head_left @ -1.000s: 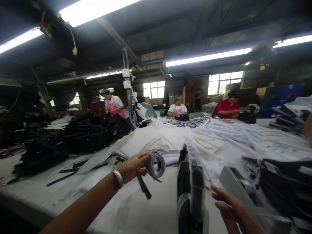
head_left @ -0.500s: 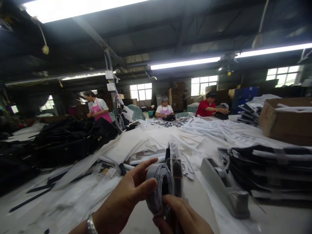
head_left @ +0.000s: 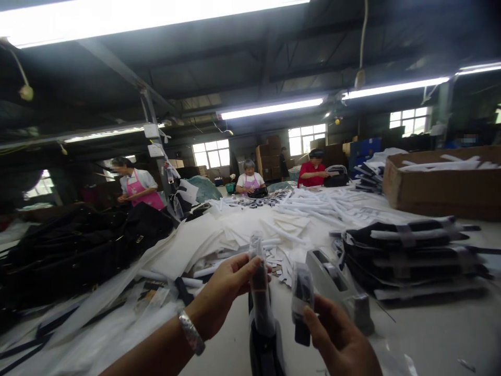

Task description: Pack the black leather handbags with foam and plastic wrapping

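My left hand [head_left: 230, 282], with a silver bracelet on its wrist, is closed around a dark strap [head_left: 259, 297] in clear plastic that runs upright in front of me. Its lower end reaches a black piece at the bottom edge of the view. To the right, my right hand [head_left: 338, 334] pinches a small plastic-wrapped strap roll [head_left: 302, 292], grey outside with a dark end hanging below. The roll is apart from the upright strap. Just behind the roll stands a grey tape dispenser [head_left: 340, 287].
Stacked black pieces with white padding [head_left: 415, 261] lie right, below a cardboard box [head_left: 442, 188]. White sheets [head_left: 207, 235] and strips cover the middle; black bags [head_left: 78, 250] pile up left. Several co-workers sit or stand beyond, one in a red shirt [head_left: 312, 173].
The roll was between both hands; now my right hand holds it farther right, while my left hand has moved onto the upright wrapped strap. The view has turned slightly right.
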A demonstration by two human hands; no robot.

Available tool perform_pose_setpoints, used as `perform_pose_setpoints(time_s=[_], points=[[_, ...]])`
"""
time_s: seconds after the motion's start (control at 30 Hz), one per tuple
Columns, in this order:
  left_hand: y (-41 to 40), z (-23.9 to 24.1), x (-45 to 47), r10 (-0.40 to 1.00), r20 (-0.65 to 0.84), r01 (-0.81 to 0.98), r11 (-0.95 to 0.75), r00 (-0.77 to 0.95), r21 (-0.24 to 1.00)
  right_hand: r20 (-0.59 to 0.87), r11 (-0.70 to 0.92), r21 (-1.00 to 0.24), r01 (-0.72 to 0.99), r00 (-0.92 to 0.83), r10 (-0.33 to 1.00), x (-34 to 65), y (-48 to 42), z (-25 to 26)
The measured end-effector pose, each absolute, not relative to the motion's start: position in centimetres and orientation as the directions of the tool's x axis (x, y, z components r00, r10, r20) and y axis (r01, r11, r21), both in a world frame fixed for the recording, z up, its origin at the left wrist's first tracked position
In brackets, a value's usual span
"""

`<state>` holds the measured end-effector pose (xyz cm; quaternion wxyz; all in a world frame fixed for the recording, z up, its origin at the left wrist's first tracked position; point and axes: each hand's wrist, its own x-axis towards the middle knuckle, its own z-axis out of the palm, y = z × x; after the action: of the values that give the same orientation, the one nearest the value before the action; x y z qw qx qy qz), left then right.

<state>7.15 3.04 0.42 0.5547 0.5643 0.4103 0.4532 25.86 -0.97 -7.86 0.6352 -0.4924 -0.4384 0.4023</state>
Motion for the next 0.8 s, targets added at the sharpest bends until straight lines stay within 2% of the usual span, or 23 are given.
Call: perform_pose_setpoints(time_s=[0.3, 0.47, 0.6, 0.7, 0.8], points=[[3.2, 3.3, 6.1, 0.993, -0.006, 0.033, 0.002, 0.120, 0.999, 0.101, 0.146, -0.941, -0.306, 0.157, 0.982, 24.9, 1.6, -9.7], [1.4, 2.8, 5.5, 0.974, -0.029, 0.146, -0.005, 0.227, 0.989, 0.092, 0.048, -0.903, -0.426, -0.082, 0.992, 22.6, 3.6, -9.0], [0.4, 2.0, 5.1, 0.981, -0.021, 0.157, -0.010, 0.195, 0.988, 0.110, -0.003, -0.879, -0.477, -0.210, 0.971, 20.7, 4.4, -7.5], [0.7, 1.9, 4.5, 0.993, -0.026, 0.127, 0.011, 0.115, 0.992, 0.099, -0.034, -0.875, -0.483, -0.247, 0.964, 19.5, 5.2, -6.5], [1.3, 2.3, 3.9, 0.994, -0.030, 0.129, 0.017, 0.105, 0.991, 0.052, -0.083, -0.880, -0.468, -0.269, 0.962, 18.4, 5.9, -5.8]])
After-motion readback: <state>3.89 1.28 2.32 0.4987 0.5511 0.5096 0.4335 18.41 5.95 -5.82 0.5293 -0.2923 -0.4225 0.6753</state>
